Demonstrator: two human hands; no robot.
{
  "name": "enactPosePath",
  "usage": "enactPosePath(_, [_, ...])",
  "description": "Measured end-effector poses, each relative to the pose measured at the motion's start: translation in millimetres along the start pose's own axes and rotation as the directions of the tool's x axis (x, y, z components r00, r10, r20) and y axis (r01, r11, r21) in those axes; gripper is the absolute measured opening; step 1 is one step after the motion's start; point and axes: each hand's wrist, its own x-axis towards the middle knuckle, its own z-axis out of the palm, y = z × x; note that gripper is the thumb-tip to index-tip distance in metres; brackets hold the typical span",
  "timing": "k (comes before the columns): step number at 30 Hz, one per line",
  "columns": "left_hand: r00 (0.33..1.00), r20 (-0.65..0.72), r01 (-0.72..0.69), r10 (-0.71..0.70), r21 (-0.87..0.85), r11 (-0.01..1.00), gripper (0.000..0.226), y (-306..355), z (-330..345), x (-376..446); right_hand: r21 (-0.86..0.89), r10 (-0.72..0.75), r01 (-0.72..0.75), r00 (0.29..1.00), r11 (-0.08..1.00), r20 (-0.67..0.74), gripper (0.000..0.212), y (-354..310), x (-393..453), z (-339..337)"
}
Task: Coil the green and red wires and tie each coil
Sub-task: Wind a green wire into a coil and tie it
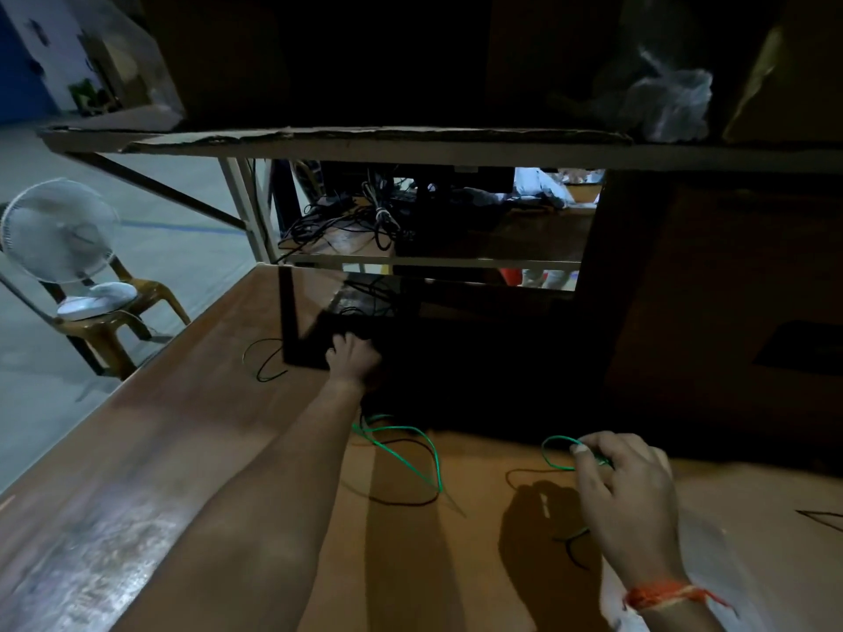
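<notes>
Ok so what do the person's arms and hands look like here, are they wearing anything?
Both forearms are bare, with no sleeves or gloves in view. The left hand has nothing on its wrist that shows. The right hand has an orange-red thread band tied round the wrist, with a loose frayed end sticking out to the side.

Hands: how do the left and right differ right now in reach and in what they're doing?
The left hand is stretched far forward into the dark shadow under the shelf; the right hand stays near, over the lit table. The right pinches a loop of green wire; what the left touches is hidden. Only the right wrist wears an orange thread. Both are bare.
</notes>
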Motion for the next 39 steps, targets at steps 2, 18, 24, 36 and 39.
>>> enactPosePath(2, [0.997,0.077,-0.011,0.009,0.023,1.000,0.050,4,9,3,0.011,-0.027,0.027,1.000,1.000,0.010,0.008,3,-1,-1])
enactPosePath(18, [0.996,-0.020,0.093,-0.092,0.047,0.995,0.043,46,55,-245,0.188,-0.122,0.100,0.986,0.977,0.112,0.016,60,-70,-73])
enactPosePath(24, [0.985,0.169,0.036,-0.047,0.066,0.997,0.050,92,69,-408,0.253,-0.193,0.155,0.972,0.955,0.133,0.015,103,-148,-149])
enactPosePath(36, [0.981,0.052,-0.183,0.189,-0.104,0.978,0.047,147,8,-606,0.585,-0.113,-0.049,0.965,0.810,0.237,0.019,142,-240,-298])
enactPosePath(39, [0.908,0.194,-0.211,0.372,-0.556,0.804,0.049,168,12,-637,0.658,-0.084,-0.145,0.949,0.739,0.303,0.020,137,-253,-307])
